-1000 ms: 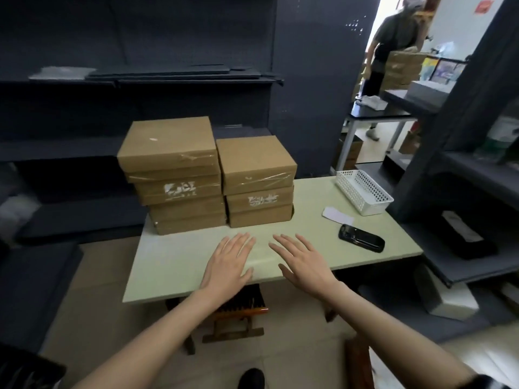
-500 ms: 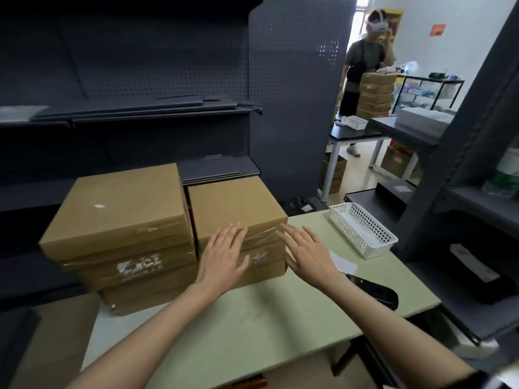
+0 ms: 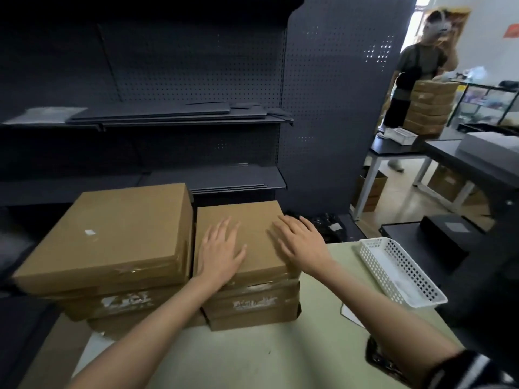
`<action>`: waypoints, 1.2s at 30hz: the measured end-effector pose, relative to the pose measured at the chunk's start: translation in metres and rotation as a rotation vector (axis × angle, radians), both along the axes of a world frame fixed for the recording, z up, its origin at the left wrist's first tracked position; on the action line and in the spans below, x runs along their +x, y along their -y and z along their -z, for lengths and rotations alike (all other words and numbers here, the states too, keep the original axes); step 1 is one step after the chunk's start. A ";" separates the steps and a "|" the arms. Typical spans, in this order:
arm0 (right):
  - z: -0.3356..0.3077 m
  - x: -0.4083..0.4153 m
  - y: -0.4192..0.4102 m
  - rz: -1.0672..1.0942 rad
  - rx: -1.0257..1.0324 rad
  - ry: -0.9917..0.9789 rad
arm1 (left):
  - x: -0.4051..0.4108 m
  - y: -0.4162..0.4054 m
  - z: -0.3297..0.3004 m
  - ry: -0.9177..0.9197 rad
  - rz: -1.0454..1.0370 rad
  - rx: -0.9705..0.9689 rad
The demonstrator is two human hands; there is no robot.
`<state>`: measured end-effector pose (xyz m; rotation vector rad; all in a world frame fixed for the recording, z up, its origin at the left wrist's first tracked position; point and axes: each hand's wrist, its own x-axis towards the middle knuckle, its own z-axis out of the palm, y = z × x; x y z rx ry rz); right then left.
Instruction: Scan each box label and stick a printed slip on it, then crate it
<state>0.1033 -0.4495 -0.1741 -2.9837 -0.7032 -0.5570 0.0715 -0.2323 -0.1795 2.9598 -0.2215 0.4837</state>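
Two stacks of brown cardboard boxes stand on a pale green table. The right stack's top box lies under both my hands. My left hand lies flat on its lid with straight fingers. My right hand reaches over the lid's right edge, fingers spread. The taller left stack stands beside it, untouched. White torn labels show on the front of lower boxes. A white paper slip lies on the table, partly hidden by my right forearm. A black handheld device lies near the table's right front edge.
A white perforated basket sits at the table's right edge. Dark shelving stands behind the boxes and another dark rack at the right. In the background a person stands by a stack of boxes at a black table.
My hands have risen from in front of the right stack onto its top lid. The view has moved closer to the boxes and tilted up.
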 end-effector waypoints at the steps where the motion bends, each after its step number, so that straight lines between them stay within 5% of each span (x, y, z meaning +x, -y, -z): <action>1: -0.001 0.009 -0.001 -0.005 0.014 -0.016 | 0.005 0.000 -0.001 -0.009 -0.032 -0.002; 11: 0.013 0.042 0.005 0.005 0.144 -0.275 | 0.026 -0.001 0.009 -0.233 -0.333 -0.114; 36: 0.026 0.040 0.025 0.173 0.635 -0.730 | 0.022 0.022 0.009 -0.281 -0.610 -0.296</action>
